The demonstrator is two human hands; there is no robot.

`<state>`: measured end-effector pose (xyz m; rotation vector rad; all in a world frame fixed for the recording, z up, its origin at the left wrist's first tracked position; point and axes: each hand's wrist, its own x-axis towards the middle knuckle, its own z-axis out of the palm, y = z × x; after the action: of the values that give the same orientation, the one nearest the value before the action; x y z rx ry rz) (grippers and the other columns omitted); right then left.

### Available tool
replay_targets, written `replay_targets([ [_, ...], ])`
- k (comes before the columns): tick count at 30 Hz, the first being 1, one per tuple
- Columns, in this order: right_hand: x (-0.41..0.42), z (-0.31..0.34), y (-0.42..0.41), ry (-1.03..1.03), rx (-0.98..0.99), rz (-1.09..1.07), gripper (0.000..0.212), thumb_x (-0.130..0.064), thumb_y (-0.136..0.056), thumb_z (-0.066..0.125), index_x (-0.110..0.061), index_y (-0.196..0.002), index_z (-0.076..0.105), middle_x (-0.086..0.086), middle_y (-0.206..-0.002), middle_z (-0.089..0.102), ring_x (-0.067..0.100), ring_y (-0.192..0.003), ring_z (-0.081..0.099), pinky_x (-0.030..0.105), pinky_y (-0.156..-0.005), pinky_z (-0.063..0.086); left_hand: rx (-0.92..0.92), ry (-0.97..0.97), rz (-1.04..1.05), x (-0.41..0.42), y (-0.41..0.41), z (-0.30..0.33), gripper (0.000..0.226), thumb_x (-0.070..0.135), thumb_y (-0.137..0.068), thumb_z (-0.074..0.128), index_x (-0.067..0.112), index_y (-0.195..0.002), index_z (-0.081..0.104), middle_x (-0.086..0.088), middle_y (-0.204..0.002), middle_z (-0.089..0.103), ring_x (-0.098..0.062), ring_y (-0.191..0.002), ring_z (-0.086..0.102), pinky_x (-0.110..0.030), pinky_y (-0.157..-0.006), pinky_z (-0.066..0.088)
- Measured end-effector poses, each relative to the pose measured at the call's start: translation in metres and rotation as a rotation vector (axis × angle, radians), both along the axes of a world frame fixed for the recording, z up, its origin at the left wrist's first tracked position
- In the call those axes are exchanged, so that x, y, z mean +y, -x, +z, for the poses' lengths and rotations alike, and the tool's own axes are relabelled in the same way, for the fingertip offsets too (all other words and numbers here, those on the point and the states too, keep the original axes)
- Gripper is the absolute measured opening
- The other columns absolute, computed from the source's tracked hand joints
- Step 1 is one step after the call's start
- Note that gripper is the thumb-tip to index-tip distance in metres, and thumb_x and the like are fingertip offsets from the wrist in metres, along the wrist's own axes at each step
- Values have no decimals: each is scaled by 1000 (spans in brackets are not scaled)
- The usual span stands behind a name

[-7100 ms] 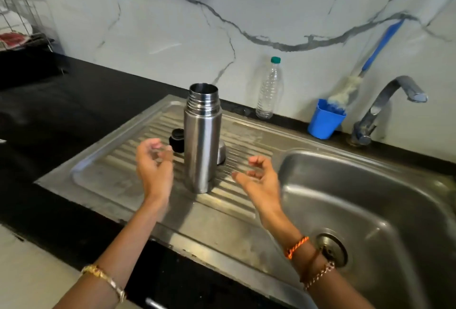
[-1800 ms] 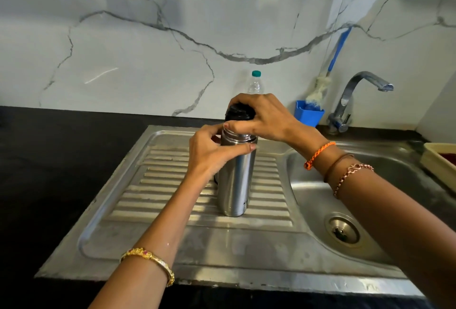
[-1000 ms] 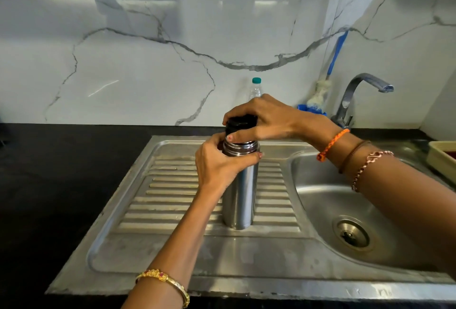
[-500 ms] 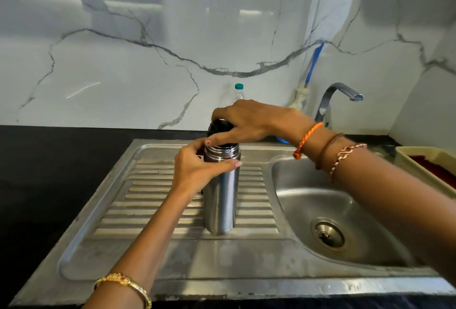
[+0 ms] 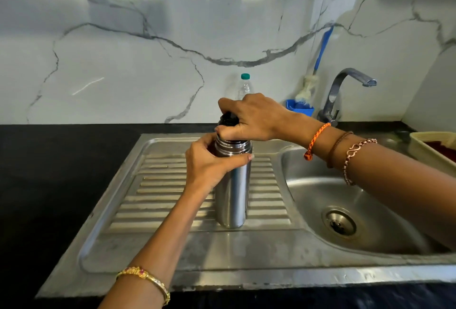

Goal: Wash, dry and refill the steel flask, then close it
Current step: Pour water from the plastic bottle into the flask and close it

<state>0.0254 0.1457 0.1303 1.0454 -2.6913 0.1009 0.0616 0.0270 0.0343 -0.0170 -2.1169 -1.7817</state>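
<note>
The left hand [image 5: 206, 164] grips the upright flask [image 5: 232, 192] below its neck while the right hand's [image 5: 254, 117] fingers curl around the black stopper [image 5: 227, 119] on top.

Home kitchen: stainless sink [image 5: 308, 210] with ribbed drainboard [image 5: 160, 185], black countertop [image 5: 61, 173], marble-look backsplash [image 5: 123, 61], chrome tap [image 5: 345, 86], bottle brush [image 5: 318, 61] in blue cup [image 5: 299, 108].

Soft, even light; pale glare bars on the marble wall [image 5: 153, 37] above the sink [image 5: 246, 254], whose edges bow outward.
</note>
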Motion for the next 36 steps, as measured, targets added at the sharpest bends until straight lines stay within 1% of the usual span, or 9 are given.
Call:
replay_targets([
  [4, -9, -4, -7, 75, 45, -205, 45, -55, -85, 47, -13, -101, 52, 6, -83, 45, 23, -79, 42, 31, -66, 30, 25, 6, 14, 2, 0, 0, 48, 23, -44, 92, 29, -81, 63, 10, -82, 70, -6, -79, 67, -31, -77, 56],
  [8, -17, -3, -8, 30, 107, -296, 47, -56, -85, 46, -13, -101, 56, 4, -83, 43, 22, -79, 41, 31, -67, 29, -6, -17, -12, 1, 0, 0, 50, 21, -44, 92, 23, -86, 65, 5, -86, 71, -10, -83, 68, -33, -78, 56],
  [11, -15, 4, -7, -61, 78, -227, 43, -58, -85, 46, -15, -91, 50, 3, -82, 45, 22, -80, 43, 31, -67, 29, -26, 1, -47, -3, -1, 4, 58, 29, -38, 91, 22, -89, 66, 3, -90, 71, -12, -86, 68, -30, -79, 56],
  [15, -8, 10, 1, -76, 10, -47, 46, -57, -81, 51, -12, -82, 54, 6, -76, 58, 24, -72, 55, 27, -52, 30, -4, 43, -41, -4, -4, 6, 48, 18, -46, 91, 29, -83, 63, 8, -88, 70, -6, -84, 67, -25, -76, 55],
  [22, -4, 16, 15, -73, -33, 129, 53, -54, -80, 57, -3, -90, 69, 11, -74, 68, 23, -65, 63, 24, -56, 44, 2, 65, -17, -7, -1, 5, 51, 20, -42, 91, 18, -88, 69, 3, -86, 72, -11, -81, 68, -32, -76, 57],
  [28, -2, 17, 14, -76, -42, 192, 78, -71, -58, 34, -7, -84, 71, 7, -63, 65, 20, -57, 59, 19, -48, 36, -27, 72, -61, -10, 1, 9, 58, 18, -41, 92, 14, -94, 69, 2, -88, 72, -11, -85, 68, -31, -79, 56],
  [31, -3, 19, 6, -178, 3, 90, 59, -64, -76, 47, -7, -83, 63, 6, -67, 61, 23, -64, 54, 26, -51, 34, -22, 81, -36, -7, 1, 7, 64, 25, -38, 92, 14, -95, 65, 4, -88, 70, -8, -83, 67, -28, -76, 55],
  [34, -19, 11, -3, -249, 84, -95, 53, -60, -88, 35, -11, -70, 44, 2, -64, 47, 19, -63, 45, 30, -63, 32, 3, 52, -21, -2, -1, 3, 82, 42, -26, 87, 14, -98, 63, 5, -90, 70, -9, -84, 67, -27, -74, 55],
  [36, -28, 2, -4, -215, 189, -132, 51, -54, -93, 30, -9, -74, 42, 3, -70, 49, 20, -67, 44, 31, -67, 32, 5, 30, -28, -4, 0, 1, 81, 43, -22, 88, 13, -93, 64, 3, -88, 71, -13, -83, 68, -30, -73, 56],
])
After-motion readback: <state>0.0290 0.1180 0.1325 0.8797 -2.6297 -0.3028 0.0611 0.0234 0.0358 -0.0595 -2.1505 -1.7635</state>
